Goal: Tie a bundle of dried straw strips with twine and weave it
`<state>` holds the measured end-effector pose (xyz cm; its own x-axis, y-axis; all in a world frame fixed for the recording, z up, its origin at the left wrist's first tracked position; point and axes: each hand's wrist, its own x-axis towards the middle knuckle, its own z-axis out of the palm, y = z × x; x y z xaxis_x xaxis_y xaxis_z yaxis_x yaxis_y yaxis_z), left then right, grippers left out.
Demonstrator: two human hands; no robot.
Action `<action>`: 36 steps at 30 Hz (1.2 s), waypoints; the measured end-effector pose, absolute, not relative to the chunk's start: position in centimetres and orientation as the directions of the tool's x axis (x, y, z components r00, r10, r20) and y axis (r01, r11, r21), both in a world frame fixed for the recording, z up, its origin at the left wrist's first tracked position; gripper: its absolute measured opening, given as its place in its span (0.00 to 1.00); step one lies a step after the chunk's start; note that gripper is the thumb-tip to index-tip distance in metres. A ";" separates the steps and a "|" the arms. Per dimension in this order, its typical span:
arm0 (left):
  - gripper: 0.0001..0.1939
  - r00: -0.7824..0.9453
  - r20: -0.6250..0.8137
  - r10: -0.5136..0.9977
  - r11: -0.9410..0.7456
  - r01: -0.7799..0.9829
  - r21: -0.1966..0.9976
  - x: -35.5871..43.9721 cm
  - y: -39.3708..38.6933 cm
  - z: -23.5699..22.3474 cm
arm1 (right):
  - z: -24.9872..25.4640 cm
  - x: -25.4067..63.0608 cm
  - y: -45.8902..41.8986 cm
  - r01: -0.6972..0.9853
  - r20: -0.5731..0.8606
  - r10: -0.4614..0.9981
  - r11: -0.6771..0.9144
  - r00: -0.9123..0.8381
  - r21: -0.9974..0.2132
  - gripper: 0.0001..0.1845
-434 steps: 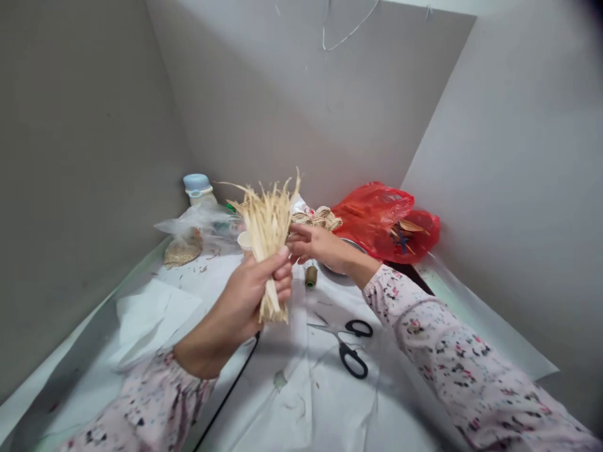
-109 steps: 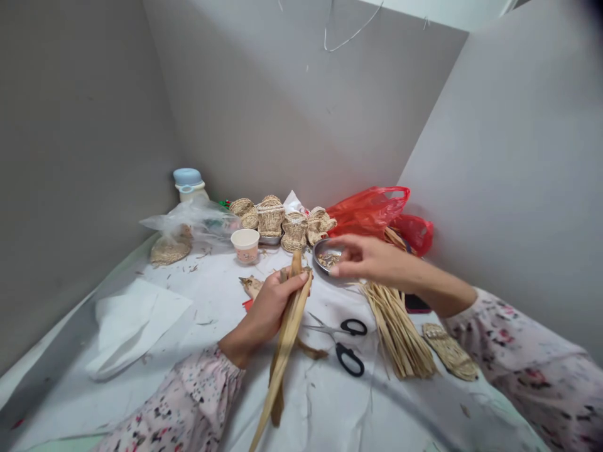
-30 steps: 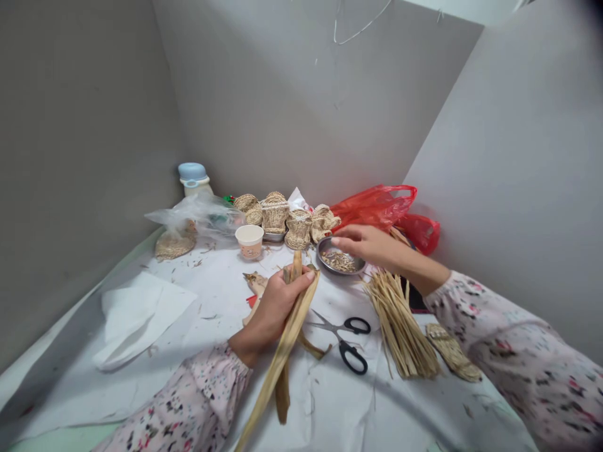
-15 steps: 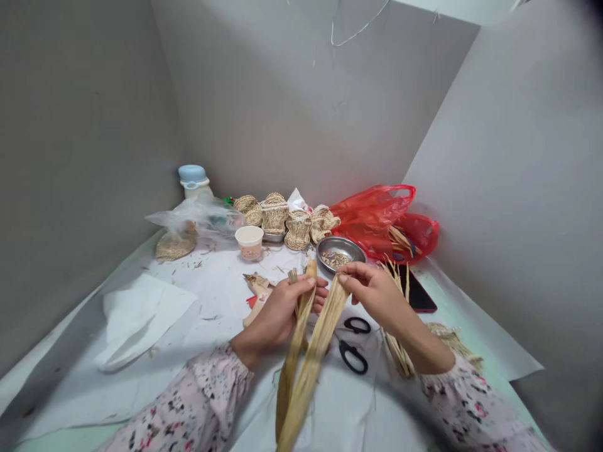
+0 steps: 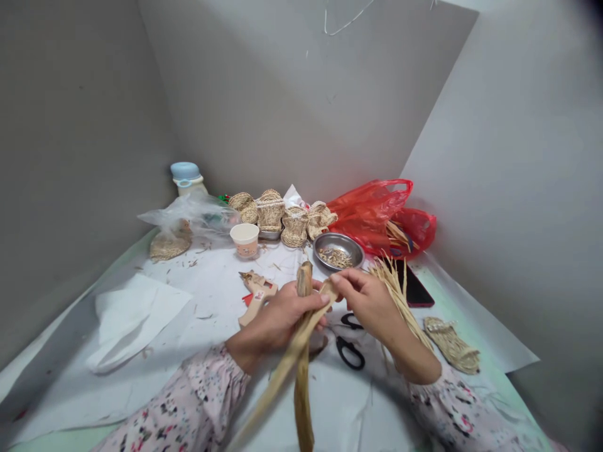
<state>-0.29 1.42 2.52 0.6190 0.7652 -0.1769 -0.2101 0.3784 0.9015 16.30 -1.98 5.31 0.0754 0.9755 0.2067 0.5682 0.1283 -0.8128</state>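
My left hand (image 5: pixel 287 311) is closed round long flat strips of dried plant leaf (image 5: pixel 303 389), a darker one hanging straight down and a paler one slanting to the lower left. My right hand (image 5: pixel 370 307) pinches the top end of the paler strip (image 5: pixel 277 376) close to my left fingertips. Beneath my hands lie black-handled scissors (image 5: pixel 350 353), their blades mostly hidden. A beige glue gun (image 5: pixel 258 298) rests just left of my left hand. Behind my right forearm a bundle of thin split strips (image 5: pixel 400 301) lies partly covered.
At the back stand several woven straw pieces (image 5: pixel 271 212), a paper cup (image 5: pixel 245 240) and a steel bowl (image 5: pixel 338 251) with scraps. Red plastic bags (image 5: pixel 372 210) sit back right, a phone (image 5: pixel 418 289) before them. A woven piece (image 5: pixel 451 344) lies right; a clear bag (image 5: pixel 198 213) and lidded bottle (image 5: pixel 187 179) left.
My right hand has come from over the steel bowl to the strips and pinches the paler one. That strip now crosses the darker one. Earlier, my left hand held a thick bundle of pale strips.
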 end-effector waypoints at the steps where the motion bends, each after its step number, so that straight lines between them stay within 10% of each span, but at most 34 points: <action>1: 0.14 0.581 -0.169 0.796 0.354 -0.220 0.909 -0.4 1.7 2.4 | 5.4 16.6 -2.2 0.624 0.201 0.979 0.135 0.035 -0.770 0.16; 8: 0.11 0.460 -0.154 0.875 0.313 -0.294 0.903 -1.0 3.6 2.5 | 5.4 16.1 -5.1 0.986 -0.195 0.970 0.122 -0.144 -0.117 0.17; 14: 0.13 0.458 -0.142 0.878 0.315 -0.328 0.890 -1.0 3.5 3.6 | 5.0 15.3 -5.9 0.990 -0.292 0.950 0.129 -0.106 0.059 0.22; 22: 0.12 0.454 -0.125 0.882 0.279 -0.289 0.916 -1.5 3.8 4.4 | 4.7 16.3 -5.8 0.991 -0.263 0.955 0.136 -0.136 -0.016 0.21; 36: 0.14 0.482 -0.043 0.875 0.159 -0.203 0.966 2.5 7.7 6.0 | 9.2 23.0 -4.7 0.823 0.099 0.990 -0.027 0.100 -0.567 0.25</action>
<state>2.46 7.74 6.00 0.4823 0.8749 -0.0431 -0.2027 0.1594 0.9662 23.04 -4.75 9.18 0.1004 0.9900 0.0987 0.8233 -0.0270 -0.5670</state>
